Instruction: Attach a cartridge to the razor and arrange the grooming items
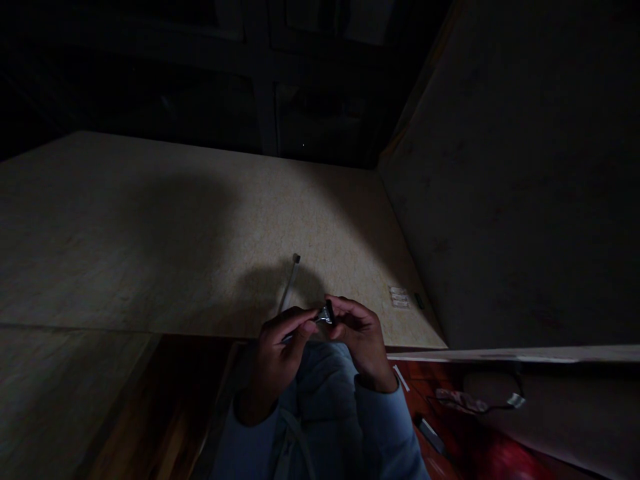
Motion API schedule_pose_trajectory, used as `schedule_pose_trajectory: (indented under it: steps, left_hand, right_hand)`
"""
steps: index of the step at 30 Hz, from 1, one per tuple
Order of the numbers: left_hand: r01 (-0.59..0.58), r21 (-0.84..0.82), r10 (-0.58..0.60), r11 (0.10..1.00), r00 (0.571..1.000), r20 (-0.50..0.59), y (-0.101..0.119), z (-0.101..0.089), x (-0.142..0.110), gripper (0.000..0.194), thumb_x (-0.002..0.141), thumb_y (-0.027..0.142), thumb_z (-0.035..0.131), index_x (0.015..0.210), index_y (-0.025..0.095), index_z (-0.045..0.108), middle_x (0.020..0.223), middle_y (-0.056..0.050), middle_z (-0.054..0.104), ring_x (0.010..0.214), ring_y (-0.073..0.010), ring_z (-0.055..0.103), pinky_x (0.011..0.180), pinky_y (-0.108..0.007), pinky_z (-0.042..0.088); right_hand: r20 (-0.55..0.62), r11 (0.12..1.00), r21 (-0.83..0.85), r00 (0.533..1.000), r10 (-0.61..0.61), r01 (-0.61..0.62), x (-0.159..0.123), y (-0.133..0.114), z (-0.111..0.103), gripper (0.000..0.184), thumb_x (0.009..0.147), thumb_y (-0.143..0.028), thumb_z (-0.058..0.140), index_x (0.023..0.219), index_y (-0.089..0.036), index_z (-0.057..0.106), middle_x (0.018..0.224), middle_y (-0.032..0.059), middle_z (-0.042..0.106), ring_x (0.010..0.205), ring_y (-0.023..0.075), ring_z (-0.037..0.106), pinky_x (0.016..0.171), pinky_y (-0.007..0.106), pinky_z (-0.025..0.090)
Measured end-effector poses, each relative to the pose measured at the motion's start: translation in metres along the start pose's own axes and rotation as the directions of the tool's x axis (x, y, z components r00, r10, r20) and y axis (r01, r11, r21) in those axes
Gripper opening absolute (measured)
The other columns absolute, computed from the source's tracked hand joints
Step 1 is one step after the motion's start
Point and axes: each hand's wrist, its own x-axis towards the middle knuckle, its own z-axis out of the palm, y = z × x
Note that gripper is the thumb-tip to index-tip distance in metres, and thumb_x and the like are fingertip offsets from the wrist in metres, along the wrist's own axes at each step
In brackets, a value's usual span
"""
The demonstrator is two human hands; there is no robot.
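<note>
A razor [325, 315] with a shiny metal neck and a black head is held between my two hands, just over the table's front edge. My left hand [283, 347] is closed round its handle, which the fingers mostly hide. The thumb and fingertips of my right hand [361, 333] pinch the black head end. Behind my left fingers, a thin pale stick with a dark tip, like a toothbrush [289, 285], points away from me on the table; its near end is hidden.
The pale mottled table [190, 267] meets a wall [525, 187] on the right. Near that corner lie a small printed card [399, 297] and a small dark strip [419, 301]. Below, on the reddish floor, are a grey-white box-like object [431, 435] and a cable [493, 408].
</note>
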Motion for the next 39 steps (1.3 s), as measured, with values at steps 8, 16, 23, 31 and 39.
schedule_pose_trajectory:
  steps: [8, 16, 23, 31, 39]
  left_hand:
    - [-0.043, 0.032, 0.043, 0.999, 0.999, 0.023, 0.001, -0.001, -0.001, 0.019, 0.091, 0.029, 0.065, 0.098, 0.024, 0.082, 0.086, -0.009, 0.08, 0.076, -0.0214, 0.074, 0.07, -0.029, 0.056]
    - [-0.103, 0.114, 0.102, 0.988, 0.995, 0.012, 0.002, -0.001, -0.001, 0.019, 0.09, 0.024, 0.064, 0.093, 0.024, 0.083, 0.091, -0.009, 0.081, 0.077, -0.0209, 0.075, 0.073, -0.028, 0.059]
    - [-0.295, 0.248, 0.301, 0.923, 0.953, 0.015, -0.002, 0.002, -0.001, 0.024, 0.089, 0.011, 0.061, 0.097, 0.022, 0.081, 0.089, -0.006, 0.082, 0.077, -0.0161, 0.076, 0.073, -0.021, 0.06]
    - [-0.242, 0.217, 0.247, 0.946, 0.969, 0.006, -0.005, 0.011, 0.002, 0.025, 0.09, 0.011, 0.059, 0.099, 0.021, 0.08, 0.09, -0.006, 0.082, 0.079, -0.0165, 0.077, 0.073, -0.022, 0.061]
    - [-0.182, 0.138, 0.181, 0.974, 0.983, 0.017, -0.015, 0.015, 0.005, 0.025, 0.092, 0.015, 0.056, 0.101, 0.02, 0.079, 0.09, -0.006, 0.082, 0.08, -0.0175, 0.077, 0.073, -0.023, 0.06]
  right_hand:
    - [0.025, 0.999, 0.008, 0.998, -0.052, 0.052, 0.001, -0.001, 0.0, 0.045, 0.059, -0.046, 0.095, 0.1, -0.032, 0.083, 0.077, -0.0003, 0.07, 0.072, 0.0158, 0.061, 0.07, 0.028, 0.052]
    - [0.08, 0.997, 0.0, 0.994, -0.073, 0.073, -0.001, 0.0, -0.003, 0.042, 0.062, -0.044, 0.094, 0.102, -0.033, 0.083, 0.074, -0.0008, 0.066, 0.067, 0.0145, 0.059, 0.063, 0.027, 0.052]
    - [0.097, 0.995, -0.015, 0.99, -0.099, 0.101, -0.002, 0.0, -0.008, 0.04, 0.066, -0.039, 0.093, 0.104, -0.032, 0.082, 0.077, -0.0007, 0.067, 0.066, 0.0125, 0.06, 0.062, 0.025, 0.053]
    - [0.055, 0.995, -0.069, 0.996, -0.069, 0.073, -0.001, 0.002, -0.014, 0.043, 0.065, -0.04, 0.093, 0.105, -0.03, 0.082, 0.08, -0.0005, 0.07, 0.074, 0.0152, 0.063, 0.074, 0.028, 0.054]
    - [0.045, 0.999, -0.044, 0.999, -0.007, 0.009, -0.001, 0.006, -0.016, 0.046, 0.071, -0.046, 0.089, 0.11, -0.027, 0.077, 0.09, 0.0022, 0.074, 0.082, 0.0181, 0.067, 0.075, 0.028, 0.054]
